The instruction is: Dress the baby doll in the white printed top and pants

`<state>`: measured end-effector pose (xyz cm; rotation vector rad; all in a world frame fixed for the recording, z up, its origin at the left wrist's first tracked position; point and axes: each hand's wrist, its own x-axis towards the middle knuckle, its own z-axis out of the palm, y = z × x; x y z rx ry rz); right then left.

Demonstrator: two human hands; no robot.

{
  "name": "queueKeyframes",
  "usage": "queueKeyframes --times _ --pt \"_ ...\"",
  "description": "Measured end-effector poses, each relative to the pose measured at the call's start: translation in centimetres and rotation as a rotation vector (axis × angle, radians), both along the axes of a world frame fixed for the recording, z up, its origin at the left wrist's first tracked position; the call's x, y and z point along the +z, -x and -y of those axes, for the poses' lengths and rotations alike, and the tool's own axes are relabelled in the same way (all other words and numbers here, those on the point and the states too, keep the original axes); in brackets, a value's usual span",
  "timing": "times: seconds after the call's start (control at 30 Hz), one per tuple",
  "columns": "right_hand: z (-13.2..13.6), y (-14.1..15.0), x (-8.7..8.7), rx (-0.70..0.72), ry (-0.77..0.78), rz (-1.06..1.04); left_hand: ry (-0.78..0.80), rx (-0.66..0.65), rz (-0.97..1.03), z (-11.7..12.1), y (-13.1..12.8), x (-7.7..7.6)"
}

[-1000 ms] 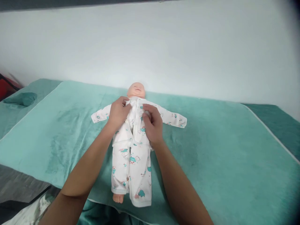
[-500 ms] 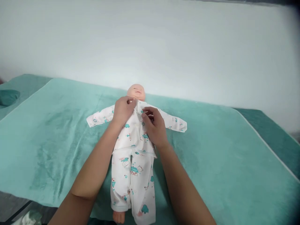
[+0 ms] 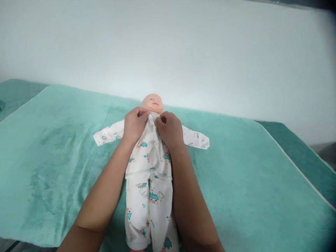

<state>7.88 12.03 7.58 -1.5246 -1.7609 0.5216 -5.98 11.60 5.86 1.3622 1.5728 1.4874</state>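
Both hands at the neckline of the white, long-sleeved fabric shirt [image 3: 141,154] with teal and pink print, worn by the pale pink, round-headed, plastic-looking doll [image 3: 153,99]. Hands close together, small gap between.

Left hand [image 3: 135,124]: thumb and forefinger pinched on the collar edge, just under the doll's chin. Right hand [image 3: 170,128]: fingers curled, thumb near forefinger at the other front edge; can't tell if cloth is caught between them.

Key relation: shirt's front opening sits between the hands and runs from the fingertips back toward the wearer, along the doll's long axis. Doll is face up, head just beyond the hands, legs between the forearms. Small pale round top button [image 3: 154,127] is just on the near side of the fingertips; I'd call the right thumb closer to it than the left.

Sleeves stick out past each hand, one per side. White printed fabric trousers [image 3: 160,210] nearer the wearer, below the hem. Under everything: light teal, plush-looking cloth [image 3: 241,175], spreading well out both sides. Plain whitish wall [image 3: 168,49] beyond the head.
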Motion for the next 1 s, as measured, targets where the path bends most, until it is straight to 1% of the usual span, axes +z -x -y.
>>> queueKeyframes --times 0.03,0.1,0.2,0.27,0.3,0.4,0.47,0.5,0.6,0.7,0.9,1.0 --pt "0.0 -0.3 -0.3 0.005 -0.018 -0.063 0.004 -0.019 -0.034 0.1 -0.1 0.2" --pt "-0.2 -0.9 -0.6 0.02 0.006 -0.198 0.022 -0.02 -0.139 0.2 -0.1 0.5" --pt "-0.6 -1.7 -0.7 0.048 0.141 -0.395 0.04 0.001 -0.256 0.2 -0.1 0.7" --pt "-0.7 -1.9 -0.8 0.074 0.191 -0.495 0.033 0.004 -0.222 0.2 -0.1 0.8" --pt "-0.8 -2.0 -0.8 0.089 0.186 -0.533 0.029 -0.002 -0.172 0.3 0.0 0.9" --pt "-0.8 -1.9 -1.2 0.132 0.103 -0.612 0.019 -0.058 0.042 0.4 -0.1 1.1" --pt "-0.8 -1.6 -1.5 0.167 0.055 -0.618 0.014 -0.101 0.151 0.4 -0.2 1.1" --pt "-0.8 -1.5 -1.6 0.186 0.04 -0.603 0.011 -0.109 0.17 0.4 -0.3 1.1" --pt "-0.8 -1.3 -1.8 0.227 0.017 -0.555 0.004 -0.097 0.117 0.3 -0.7 0.8" --pt "-0.9 -1.1 -1.7 0.235 0.021 -0.582 -0.006 -0.087 0.059 0.0 -0.8 0.4" --pt "-0.9 -1.0 -1.4 0.226 0.015 -0.571 -0.028 -0.087 0.103 -0.3 -0.7 0.1" --pt "-1.0 -1.0 -1.5 0.244 0.009 -0.566 -0.033 -0.087 0.075 -0.3 -0.7 0.0"
